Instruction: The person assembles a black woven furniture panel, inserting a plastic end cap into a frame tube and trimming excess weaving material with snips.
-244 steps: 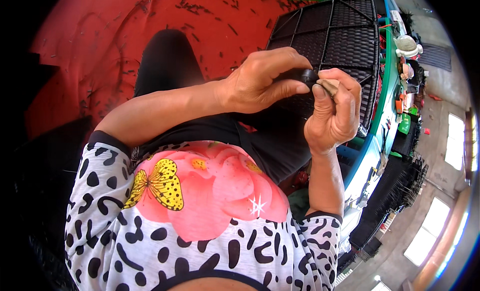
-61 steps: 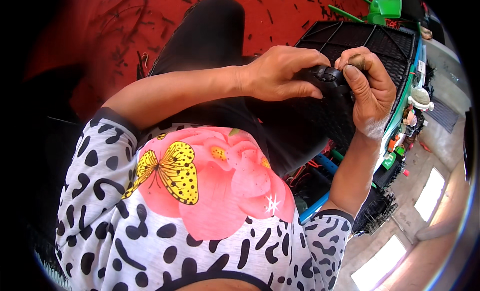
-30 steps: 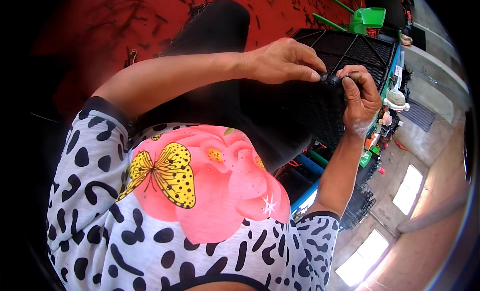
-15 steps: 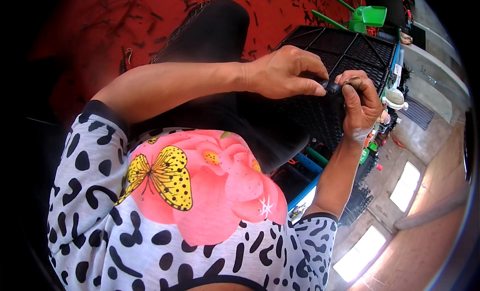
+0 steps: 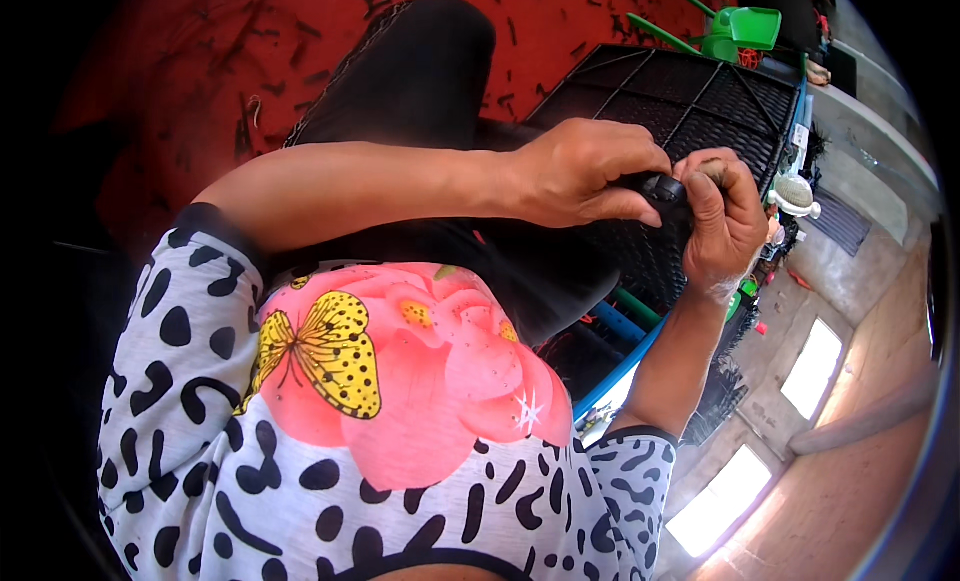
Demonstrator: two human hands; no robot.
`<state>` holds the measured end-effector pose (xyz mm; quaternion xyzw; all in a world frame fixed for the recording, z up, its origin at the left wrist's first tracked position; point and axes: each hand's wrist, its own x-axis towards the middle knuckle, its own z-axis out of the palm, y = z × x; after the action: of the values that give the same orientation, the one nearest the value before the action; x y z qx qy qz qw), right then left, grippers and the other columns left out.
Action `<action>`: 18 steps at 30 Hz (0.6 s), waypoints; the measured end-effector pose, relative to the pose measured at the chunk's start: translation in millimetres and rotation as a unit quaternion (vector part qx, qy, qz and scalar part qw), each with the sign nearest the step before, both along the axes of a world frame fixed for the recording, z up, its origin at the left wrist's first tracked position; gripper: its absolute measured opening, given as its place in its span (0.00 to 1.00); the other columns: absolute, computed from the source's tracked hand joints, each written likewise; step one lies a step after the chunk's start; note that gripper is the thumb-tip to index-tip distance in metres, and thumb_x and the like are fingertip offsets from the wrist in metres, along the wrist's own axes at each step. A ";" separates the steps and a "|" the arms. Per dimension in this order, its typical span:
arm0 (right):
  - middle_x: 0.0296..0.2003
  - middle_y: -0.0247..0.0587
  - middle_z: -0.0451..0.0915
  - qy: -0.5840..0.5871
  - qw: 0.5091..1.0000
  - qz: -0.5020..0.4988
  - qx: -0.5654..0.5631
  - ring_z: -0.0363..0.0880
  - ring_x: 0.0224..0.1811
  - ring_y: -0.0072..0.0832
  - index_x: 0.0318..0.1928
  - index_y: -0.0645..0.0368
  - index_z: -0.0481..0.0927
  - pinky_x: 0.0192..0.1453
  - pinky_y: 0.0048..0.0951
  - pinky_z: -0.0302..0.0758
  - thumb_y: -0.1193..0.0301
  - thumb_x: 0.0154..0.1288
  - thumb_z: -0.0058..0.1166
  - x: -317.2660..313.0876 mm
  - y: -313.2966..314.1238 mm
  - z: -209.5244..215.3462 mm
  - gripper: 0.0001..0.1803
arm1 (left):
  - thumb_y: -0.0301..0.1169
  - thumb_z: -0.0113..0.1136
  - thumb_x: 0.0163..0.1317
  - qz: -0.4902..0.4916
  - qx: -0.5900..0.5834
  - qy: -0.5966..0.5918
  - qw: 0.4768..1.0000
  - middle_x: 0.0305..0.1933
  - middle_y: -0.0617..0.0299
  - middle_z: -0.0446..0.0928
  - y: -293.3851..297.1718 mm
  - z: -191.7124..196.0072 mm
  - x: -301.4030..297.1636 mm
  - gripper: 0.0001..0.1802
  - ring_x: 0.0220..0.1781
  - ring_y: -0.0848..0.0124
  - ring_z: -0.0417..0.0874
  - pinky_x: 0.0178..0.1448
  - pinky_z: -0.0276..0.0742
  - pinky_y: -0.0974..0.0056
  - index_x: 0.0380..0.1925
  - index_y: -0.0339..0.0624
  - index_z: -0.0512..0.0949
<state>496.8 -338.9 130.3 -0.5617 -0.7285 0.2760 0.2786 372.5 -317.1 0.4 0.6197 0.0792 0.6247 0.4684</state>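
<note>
My left hand (image 5: 590, 171) and my right hand (image 5: 722, 221) meet over my lap and both grip a small black object (image 5: 665, 189). Most of that object is hidden by my fingers, so its shape is unclear. My left fingers curl over its left side; my right thumb and fingers pinch its right end. Just beyond the hands lies a black plastic grid tray (image 5: 700, 91).
A red floor (image 5: 200, 61) strewn with dark bits stretches on the left. My black-trousered leg (image 5: 410, 71) runs up the middle. A green dustpan (image 5: 745, 29) lies at the top right. Blue and green rods (image 5: 625, 319) sit under the tray. A white round item (image 5: 795, 193) rests at right.
Over the last second both hands stayed joined on the small black object, with only slight finger shifts. The view tilted a little compared with two seconds ago.
</note>
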 end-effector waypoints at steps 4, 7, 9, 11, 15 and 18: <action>0.24 0.33 0.70 -0.012 0.999 -0.023 0.043 0.66 0.27 0.18 0.27 0.65 0.72 0.32 0.16 0.63 0.75 0.61 0.53 -2.8 -4.0 -4.6 0.08 | 0.39 0.62 0.53 0.032 0.025 -0.007 0.999 0.28 0.54 0.72 -0.2 -2.2 4.7 0.19 0.30 0.58 0.75 0.32 0.70 0.62 0.38 0.36 0.72; 0.23 0.32 0.70 -0.018 0.998 -0.031 0.059 0.65 0.25 0.17 0.27 0.65 0.72 0.30 0.16 0.63 0.75 0.61 0.52 -5.5 -3.9 -3.8 0.08 | 0.39 0.61 0.54 0.038 0.026 -0.016 0.999 0.28 0.54 0.72 1.2 -1.3 5.5 0.19 0.29 0.58 0.75 0.31 0.70 0.62 0.38 0.35 0.72; 0.22 0.32 0.70 -0.029 0.997 -0.035 0.061 0.65 0.25 0.16 0.27 0.65 0.72 0.30 0.16 0.63 0.75 0.62 0.52 -7.2 -2.3 -3.1 0.08 | 0.38 0.62 0.53 0.020 0.012 -0.004 1.000 0.29 0.54 0.72 2.9 -2.0 3.2 0.19 0.30 0.58 0.76 0.33 0.71 0.62 0.38 0.35 0.72; 0.22 0.31 0.70 -0.046 0.996 -0.046 0.063 0.65 0.24 0.16 0.27 0.65 0.72 0.29 0.16 0.62 0.74 0.62 0.52 -7.4 0.1 -3.1 0.08 | 0.36 0.64 0.53 0.001 0.000 0.016 1.000 0.31 0.54 0.73 4.7 -4.9 0.2 0.19 0.32 0.58 0.76 0.34 0.71 0.62 0.38 0.34 0.72; 0.21 0.29 0.70 -0.030 0.997 -0.062 0.023 0.63 0.25 0.14 0.28 0.65 0.74 0.28 0.16 0.62 0.73 0.62 0.52 -2.9 9.0 -5.5 0.08 | 0.25 0.65 0.45 -0.003 -0.001 0.041 0.999 0.39 0.54 0.74 6.1 -18.3 -6.8 0.22 0.43 0.57 0.77 0.46 0.72 0.63 0.42 0.36 0.71; 0.22 0.27 0.70 0.005 0.999 -0.036 -0.008 0.63 0.26 0.13 0.28 0.65 0.74 0.31 0.15 0.61 0.73 0.64 0.50 3.1 12.5 -4.9 0.09 | 0.24 0.64 0.43 -0.037 -0.086 0.200 0.975 0.41 0.55 0.75 2.9 -27.0 -6.9 0.27 0.45 0.57 0.77 0.48 0.71 0.60 0.47 0.40 0.68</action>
<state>499.9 -326.3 125.4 -0.5886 -0.7040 0.2744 0.2877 365.6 -314.3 -26.6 0.6915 0.2016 0.4613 0.5181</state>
